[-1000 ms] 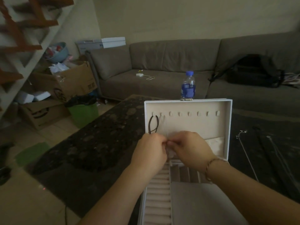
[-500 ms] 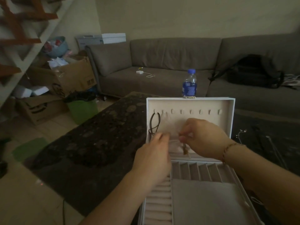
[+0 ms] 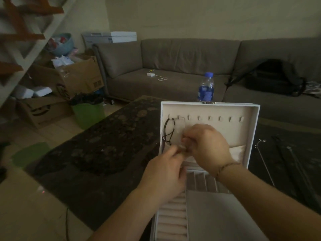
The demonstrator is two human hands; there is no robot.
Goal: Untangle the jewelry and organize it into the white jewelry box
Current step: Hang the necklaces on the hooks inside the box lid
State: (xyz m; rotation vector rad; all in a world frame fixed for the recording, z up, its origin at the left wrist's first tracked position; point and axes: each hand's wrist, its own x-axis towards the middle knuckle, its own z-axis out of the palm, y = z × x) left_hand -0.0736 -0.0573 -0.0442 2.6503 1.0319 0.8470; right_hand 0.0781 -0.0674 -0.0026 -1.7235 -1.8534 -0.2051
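hands' grip blurred, cannot tell, over white jewelry box (image 3: 253, 108) on dark patterned table (image 3: 107, 146).

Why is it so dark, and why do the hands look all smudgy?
Head view: the room is dimly lit, so the whole picture is murky. The left hand and right hand are motion-blurred in front of the white jewelry box, so whatever they pinch cannot be made out. The wide lens bends the edges, like the shelf.
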